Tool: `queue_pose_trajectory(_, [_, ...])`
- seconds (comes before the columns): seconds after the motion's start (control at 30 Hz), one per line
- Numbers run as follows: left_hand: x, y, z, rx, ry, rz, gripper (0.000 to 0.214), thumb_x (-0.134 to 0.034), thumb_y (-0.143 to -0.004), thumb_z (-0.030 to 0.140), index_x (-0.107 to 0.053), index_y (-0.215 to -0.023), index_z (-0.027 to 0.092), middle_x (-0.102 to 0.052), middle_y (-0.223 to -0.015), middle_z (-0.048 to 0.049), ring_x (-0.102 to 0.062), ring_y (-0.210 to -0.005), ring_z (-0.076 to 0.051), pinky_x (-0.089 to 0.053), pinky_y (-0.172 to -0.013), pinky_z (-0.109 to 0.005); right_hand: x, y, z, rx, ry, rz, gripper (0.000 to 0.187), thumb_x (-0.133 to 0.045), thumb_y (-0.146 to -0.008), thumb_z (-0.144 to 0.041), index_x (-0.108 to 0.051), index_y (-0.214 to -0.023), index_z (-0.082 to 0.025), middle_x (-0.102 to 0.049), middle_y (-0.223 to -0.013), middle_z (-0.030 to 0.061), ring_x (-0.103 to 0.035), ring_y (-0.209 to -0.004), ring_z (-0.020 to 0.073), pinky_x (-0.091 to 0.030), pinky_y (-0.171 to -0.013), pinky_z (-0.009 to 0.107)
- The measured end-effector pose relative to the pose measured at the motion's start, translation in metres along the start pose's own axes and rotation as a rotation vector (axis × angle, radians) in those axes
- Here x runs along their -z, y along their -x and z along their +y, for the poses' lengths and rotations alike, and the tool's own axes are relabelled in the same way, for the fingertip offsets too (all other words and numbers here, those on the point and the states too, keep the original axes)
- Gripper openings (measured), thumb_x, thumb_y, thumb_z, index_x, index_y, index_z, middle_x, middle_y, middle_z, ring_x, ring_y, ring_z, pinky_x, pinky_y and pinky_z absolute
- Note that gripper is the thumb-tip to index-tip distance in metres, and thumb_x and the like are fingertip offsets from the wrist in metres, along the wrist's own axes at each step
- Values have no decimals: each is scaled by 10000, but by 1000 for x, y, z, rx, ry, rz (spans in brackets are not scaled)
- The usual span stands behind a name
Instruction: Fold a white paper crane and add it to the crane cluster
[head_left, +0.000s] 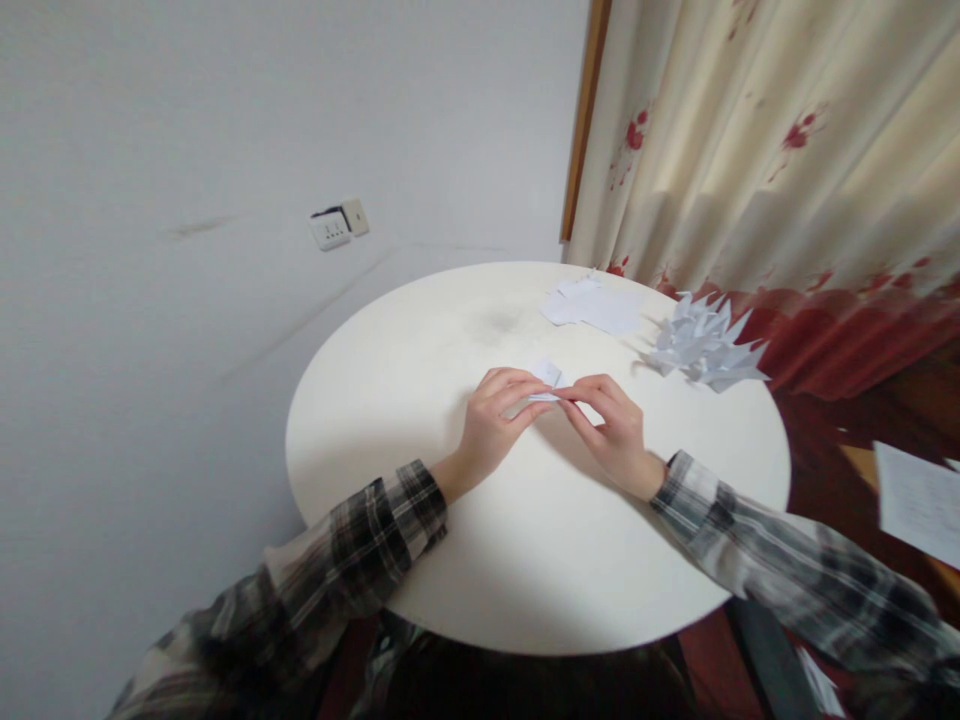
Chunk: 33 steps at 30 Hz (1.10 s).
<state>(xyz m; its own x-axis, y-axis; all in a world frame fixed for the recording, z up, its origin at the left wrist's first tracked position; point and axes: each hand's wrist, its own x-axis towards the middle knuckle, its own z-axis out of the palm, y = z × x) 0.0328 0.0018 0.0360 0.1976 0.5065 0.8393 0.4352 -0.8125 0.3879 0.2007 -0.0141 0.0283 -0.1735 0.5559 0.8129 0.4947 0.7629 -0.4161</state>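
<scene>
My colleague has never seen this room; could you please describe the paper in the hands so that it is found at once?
Find the round white table, then the left hand and right hand meeting near its middle. Between their fingertips is a small folded white paper. Unlike the loose sheets behind and the spiky folded-paper cluster at right, it alone is held.

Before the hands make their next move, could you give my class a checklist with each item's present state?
1. Left hand gripping the small folded paper: ok.
2. Right hand at the paper's right side: ok, fingertips pinched together.
3. Loose paper sheets apart from both hands: ok, farther back on the round table.
4. Paper cranes apart from the right hand: ok.
5. Fold edges aligned: cannot tell, fingers cover them.
</scene>
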Motion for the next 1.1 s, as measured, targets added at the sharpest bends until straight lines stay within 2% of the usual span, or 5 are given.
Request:
queue_pose_trajectory(0.33, [3,-1,3,-66,-85,8,57,-671,-744,245,-687,-798,236,-685,-737,6,-561,-757,-143,-438,-726,-299,0,1,0,36,21,-4,181,-524,-828,-158,-632,-947,-243,-574,-804,42,-558,-764,168,-464,-643,316])
queue_pose_trajectory(0.57, [5,-2,6,-58,-134,1,48,-653,-761,271,-679,-759,230,-668,-693,3,-557,-738,-149,-422,-715,-305,1,0,1,-12,27,47,143,-556,-823,-206,-617,-947,-240,-572,-865,57,-551,-837,193,-470,-732,369])
queue_pose_trajectory(0.8, [5,-2,8,-25,-55,-44,62,-615,-787,248,-652,-759,206,-676,-744,-13,-579,-799,-159,-434,-773,-316,2,-2,2,-2,-41,-24,104,-542,-837,-219,-620,-901,-245,-642,-855,44,-574,-853,201,-457,-780,390])
queue_pose_trajectory(0.93, [2,1,7,141,113,-79,109,-572,-813,265,-629,-791,174,-666,-775,-33,-598,-771,-143,-466,-737,-272,1,-3,0,-79,-83,-18,74,-554,-830,-251,-618,-807,-221,-634,-756,32,-569,-750,178,-452,-705,339])
queue_pose_trajectory(1.1, [-3,5,1,466,337,-192,219,-536,-814,359,-615,-828,154,-649,-740,-22,-593,-670,-124,-467,-612,-221,-5,0,10,-362,-259,7,141,-590,-789,-336,-597,-762,-198,-612,-710,11,-554,-693,151,-441,-673,297])
